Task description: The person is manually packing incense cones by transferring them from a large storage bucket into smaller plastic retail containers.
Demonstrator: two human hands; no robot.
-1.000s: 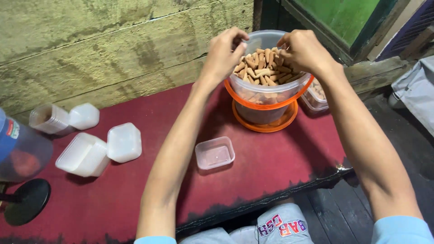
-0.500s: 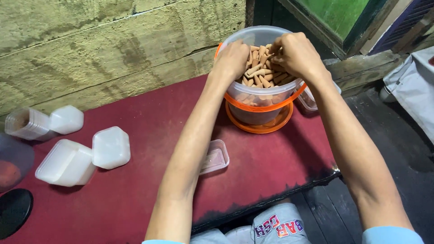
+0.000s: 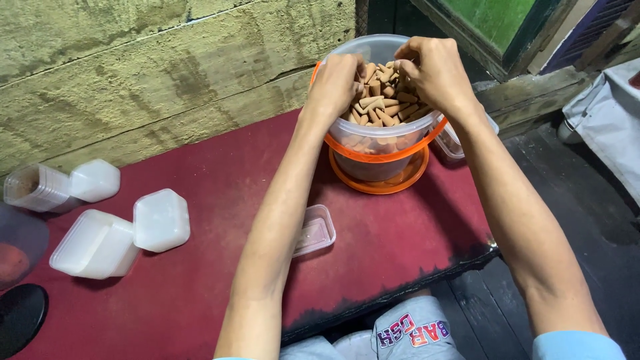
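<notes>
Head view. Left hand: reaching into the clear bucket, fingers curled down among the brown cone-shaped pieces; whether it grips any is not visible. Right hand: over the far right side of the same bucket, fingertips pinched together on the heap of pieces, apparently grasping a few.

Clear bucket: orange rim band and handle, standing on an orange lid at the far end of the red table, close to the yellowish wall. Filled near the top with the pieces.

Small clear tub: empty, on the table, partly behind the left forearm. Second tub: just right of the bucket, contents hard to make out.

Stacks of white tubs and lids: on the left of the table, well apart from the hands.
</notes>
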